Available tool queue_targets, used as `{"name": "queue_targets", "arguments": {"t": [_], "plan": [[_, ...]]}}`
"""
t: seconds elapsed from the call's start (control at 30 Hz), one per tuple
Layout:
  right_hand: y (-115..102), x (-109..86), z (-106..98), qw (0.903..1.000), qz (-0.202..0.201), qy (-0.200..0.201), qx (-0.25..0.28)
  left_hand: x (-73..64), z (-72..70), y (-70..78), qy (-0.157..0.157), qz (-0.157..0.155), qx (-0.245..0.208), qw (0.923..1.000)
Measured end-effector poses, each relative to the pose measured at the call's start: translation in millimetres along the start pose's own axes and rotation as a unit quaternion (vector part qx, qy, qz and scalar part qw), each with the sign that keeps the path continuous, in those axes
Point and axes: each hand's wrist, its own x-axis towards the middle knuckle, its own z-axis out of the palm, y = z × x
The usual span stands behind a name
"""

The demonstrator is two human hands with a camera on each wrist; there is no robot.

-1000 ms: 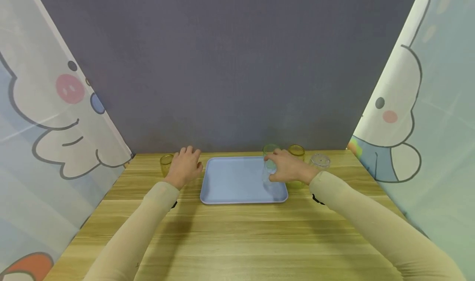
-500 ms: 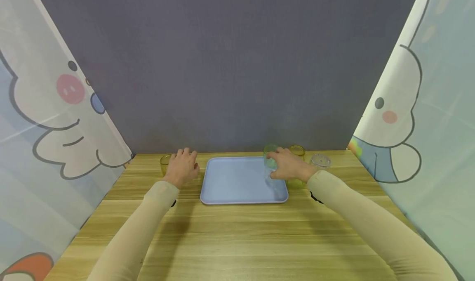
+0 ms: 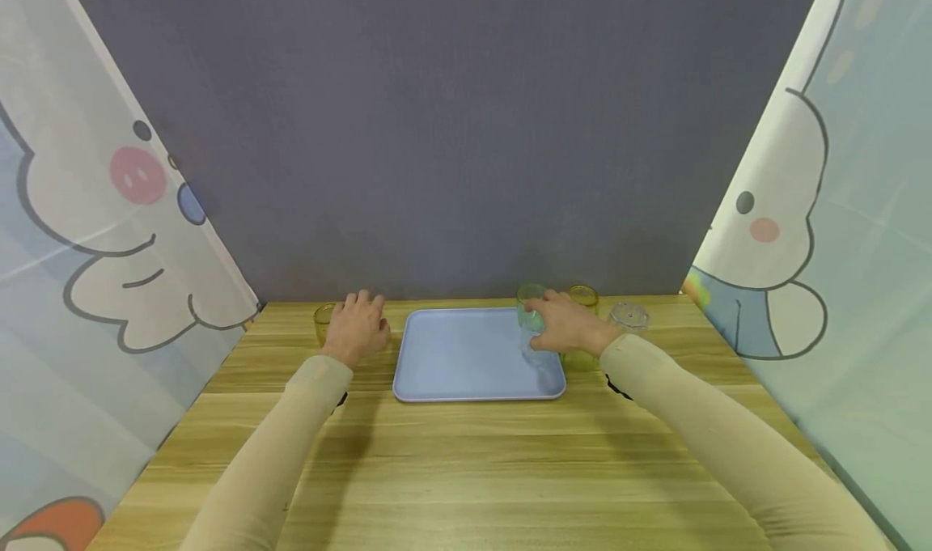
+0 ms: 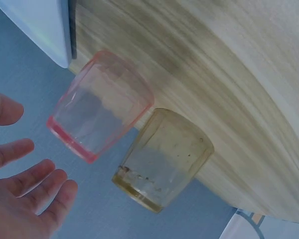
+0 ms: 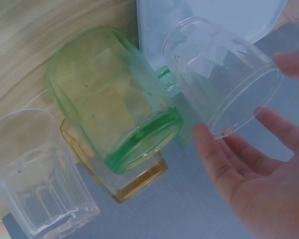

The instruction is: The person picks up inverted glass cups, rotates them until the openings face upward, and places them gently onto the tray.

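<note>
My right hand point(image 3: 566, 324) holds a clear cup point(image 5: 219, 69) by its upper end, thumb and fingers around the edge. That cup overlaps the right end of the pale blue tray point(image 3: 459, 357). Beside it in the right wrist view stand a green cup point(image 5: 109, 94), an amber cup point(image 5: 139, 181) and another clear cup point(image 5: 40, 184). My left hand point(image 3: 355, 328) hovers left of the tray with fingers apart, nothing in its grasp. Close to its fingers in the left wrist view are a pink cup point(image 4: 99, 107) and a yellow-brown cup point(image 4: 164, 159); the head view hides the pink one behind the hand.
A second green cup point(image 3: 530, 296) stands at the tray's back right, partly behind the right hand. The wooden table point(image 3: 466, 470) ends at a dark grey back wall point(image 3: 466, 130). Cartoon-printed curtains point(image 3: 772, 211) flank both sides.
My left hand has drifted slightly left, nearer the yellow-brown cup. The right hand, holding the clear cup, has shifted very slightly to the right over the tray's end.
</note>
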Motion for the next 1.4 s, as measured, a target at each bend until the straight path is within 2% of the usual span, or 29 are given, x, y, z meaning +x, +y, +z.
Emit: {"name": "queue_targets", "arguments": {"t": [0.47,0.73,1.17,1.4], "plan": [[3.8,5.5,1.7,1.0,0.004,-0.007,0.002,5.5,10.9,-6.3,0.004,-0.024,-0.038,0.999],[3.9,6.1,1.1,0.9999,0.01,-0.007,0.001,5.8,21.3,-6.8,0.011,-0.025,-0.03,0.9992],[5.4,14.1,3.3,0.9996,0.014,-0.02,-0.014,6.9,23.1,-5.7,-0.02,-0.042,-0.029,0.9985],[6.1,17.0,3.7,0.9995,0.02,-0.021,-0.014,9.4,23.0,-5.9,-0.032,-0.042,-0.037,0.9979]]}}
